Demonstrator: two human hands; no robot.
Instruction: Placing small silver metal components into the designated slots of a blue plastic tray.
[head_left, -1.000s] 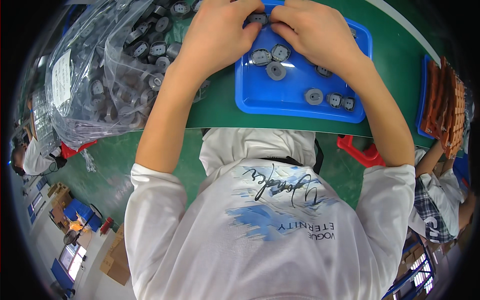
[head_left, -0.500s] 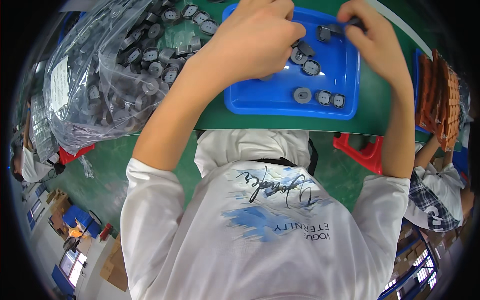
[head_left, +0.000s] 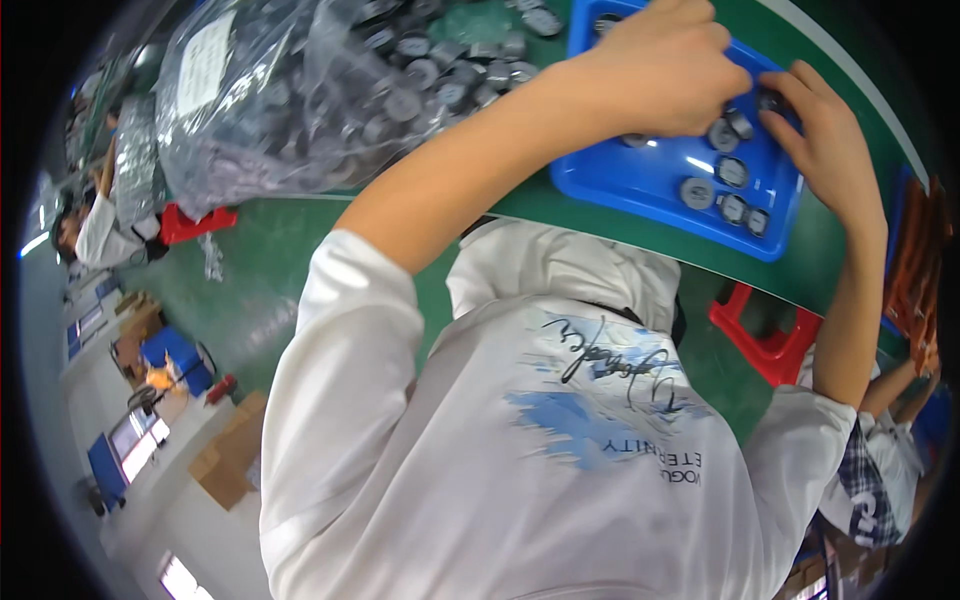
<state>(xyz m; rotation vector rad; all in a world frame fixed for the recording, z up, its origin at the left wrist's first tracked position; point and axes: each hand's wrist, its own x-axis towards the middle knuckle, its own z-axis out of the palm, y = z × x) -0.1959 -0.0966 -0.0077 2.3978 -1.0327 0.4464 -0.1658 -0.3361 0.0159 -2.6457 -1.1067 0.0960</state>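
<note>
My left hand (head_left: 670, 75) is closed over the left half of a blue tray (head_left: 640, 190). Its fingertips are turned away, so whatever it may hold is hidden. At the tray's right side my right hand (head_left: 825, 130) has thumb and index finger around a dark grey round part (head_left: 770, 100). Between the hands and the tray's near edge lie several similar parts, among them a flat grey disc (head_left: 697, 193) and an upturned cap (head_left: 731, 171) with a pale inside. Another part (head_left: 606, 24) is in the tray's far left corner.
A clear plastic bag (head_left: 240, 130) of grey parts lies left of the tray, with loose parts (head_left: 540, 20) spilling beyond it. Orange-brown stacked pieces (head_left: 915, 260) stand at the right. A red stool (head_left: 770, 345) is below the table edge. Other people sit left and right.
The view has turned, so tray and bag sit farther right and tilted. My right hand has shifted inward, its fingers now around a part at the tray's right. My left hand stays closed.
</note>
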